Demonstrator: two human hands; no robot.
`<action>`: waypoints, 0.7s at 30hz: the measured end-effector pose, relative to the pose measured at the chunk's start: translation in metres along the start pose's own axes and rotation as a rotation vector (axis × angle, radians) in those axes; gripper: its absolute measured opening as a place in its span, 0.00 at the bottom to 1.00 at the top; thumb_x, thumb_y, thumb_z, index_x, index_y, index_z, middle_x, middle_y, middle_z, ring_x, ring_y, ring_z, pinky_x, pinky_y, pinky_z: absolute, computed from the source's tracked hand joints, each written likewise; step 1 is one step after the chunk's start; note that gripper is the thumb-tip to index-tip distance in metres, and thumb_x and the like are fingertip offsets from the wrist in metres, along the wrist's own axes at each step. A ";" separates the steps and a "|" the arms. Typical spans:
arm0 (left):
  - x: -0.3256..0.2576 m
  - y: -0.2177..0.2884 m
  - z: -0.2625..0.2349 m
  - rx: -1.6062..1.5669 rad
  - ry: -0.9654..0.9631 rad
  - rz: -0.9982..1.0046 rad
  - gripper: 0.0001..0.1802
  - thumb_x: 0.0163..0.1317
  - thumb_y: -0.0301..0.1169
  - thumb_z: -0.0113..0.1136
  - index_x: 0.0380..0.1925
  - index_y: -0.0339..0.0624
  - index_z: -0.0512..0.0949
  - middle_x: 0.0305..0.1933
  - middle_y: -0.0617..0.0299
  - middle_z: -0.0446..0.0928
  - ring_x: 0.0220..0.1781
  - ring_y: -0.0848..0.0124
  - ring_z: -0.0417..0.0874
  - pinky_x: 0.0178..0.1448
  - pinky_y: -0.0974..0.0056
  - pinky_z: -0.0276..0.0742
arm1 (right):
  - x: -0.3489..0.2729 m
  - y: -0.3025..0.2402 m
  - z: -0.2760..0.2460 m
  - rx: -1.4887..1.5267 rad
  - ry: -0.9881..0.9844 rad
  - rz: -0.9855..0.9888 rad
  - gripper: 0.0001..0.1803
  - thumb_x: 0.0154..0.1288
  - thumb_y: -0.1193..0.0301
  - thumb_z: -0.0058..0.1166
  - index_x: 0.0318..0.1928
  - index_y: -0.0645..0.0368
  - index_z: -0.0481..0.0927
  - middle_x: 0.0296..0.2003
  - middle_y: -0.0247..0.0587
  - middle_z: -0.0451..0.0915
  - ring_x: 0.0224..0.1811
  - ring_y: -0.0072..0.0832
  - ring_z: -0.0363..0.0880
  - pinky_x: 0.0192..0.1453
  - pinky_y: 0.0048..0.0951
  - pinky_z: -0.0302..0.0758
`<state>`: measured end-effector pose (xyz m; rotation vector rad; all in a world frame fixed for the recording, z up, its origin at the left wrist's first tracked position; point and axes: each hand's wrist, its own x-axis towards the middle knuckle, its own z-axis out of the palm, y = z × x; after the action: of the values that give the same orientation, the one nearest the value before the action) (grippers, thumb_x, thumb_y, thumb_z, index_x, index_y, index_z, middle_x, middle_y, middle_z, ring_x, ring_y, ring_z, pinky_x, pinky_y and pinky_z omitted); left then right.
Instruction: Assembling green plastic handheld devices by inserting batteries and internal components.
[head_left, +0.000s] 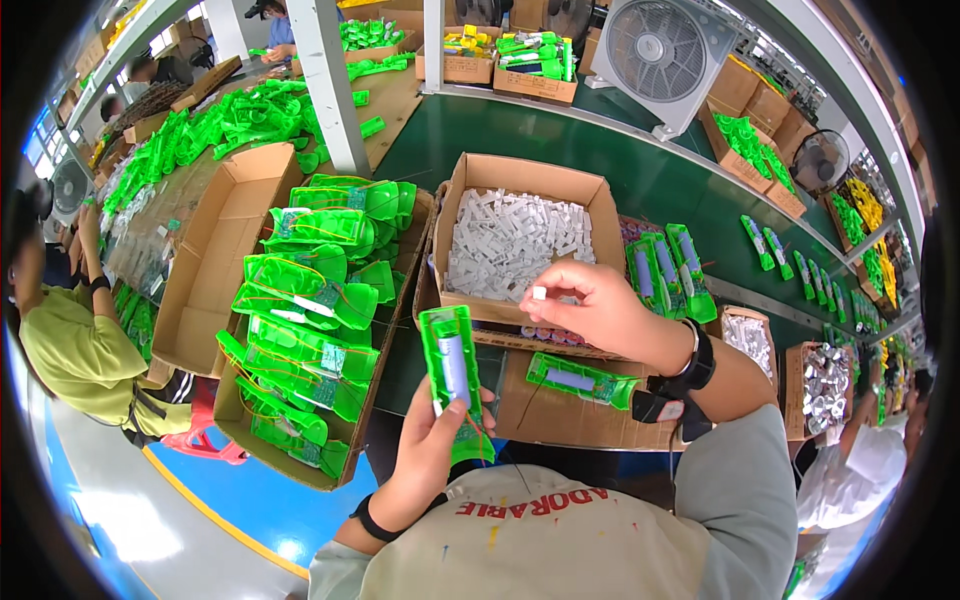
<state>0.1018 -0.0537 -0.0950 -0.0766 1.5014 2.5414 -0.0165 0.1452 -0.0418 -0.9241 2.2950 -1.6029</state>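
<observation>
My left hand [432,445] holds a green plastic housing [455,375] upright, with a grey cylindrical cell seated in it and thin wires at its lower end. My right hand [590,305] is raised above the front edge of a cardboard box of small white plastic pieces [510,240] and pinches one small white piece [539,293] between thumb and fingertip. Another green housing with a cell [580,380] lies flat on the cardboard under my right wrist. A black band sits on each wrist.
A long cardboard box [300,330] to the left is stacked with several green housings. Beyond it lies an open cardboard box [215,260]. More green housings [670,265] stand right of the white-piece box. A white fan [665,55] stands at the back. Other people work at left and right.
</observation>
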 end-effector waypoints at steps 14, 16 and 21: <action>0.012 0.002 0.031 0.039 -0.285 -0.095 0.25 0.61 0.25 0.40 0.59 0.39 0.51 0.44 0.56 0.68 0.39 0.71 0.73 0.45 0.64 0.71 | -0.021 -0.010 -0.001 0.346 0.234 0.053 0.09 0.61 0.77 0.48 0.41 0.68 0.74 0.39 0.41 0.77 0.42 0.26 0.77 0.47 0.24 0.75; 0.012 0.007 0.036 0.051 -0.281 -0.126 0.25 0.61 0.25 0.40 0.59 0.38 0.50 0.44 0.56 0.69 0.39 0.71 0.73 0.46 0.65 0.70 | -0.025 -0.014 0.003 0.346 0.258 0.045 0.08 0.61 0.78 0.48 0.40 0.68 0.74 0.39 0.41 0.76 0.41 0.25 0.77 0.47 0.24 0.74; 0.012 0.005 0.040 0.077 -0.331 -0.067 0.25 0.61 0.24 0.40 0.59 0.38 0.50 0.44 0.56 0.69 0.39 0.72 0.73 0.46 0.65 0.71 | -0.030 -0.011 0.001 0.298 0.281 -0.091 0.07 0.60 0.81 0.48 0.39 0.66 0.75 0.41 0.42 0.74 0.43 0.25 0.75 0.48 0.23 0.73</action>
<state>0.0910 -0.0195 -0.0727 0.2852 1.4355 2.3005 0.0118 0.1596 -0.0380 -0.7825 2.1160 -2.1619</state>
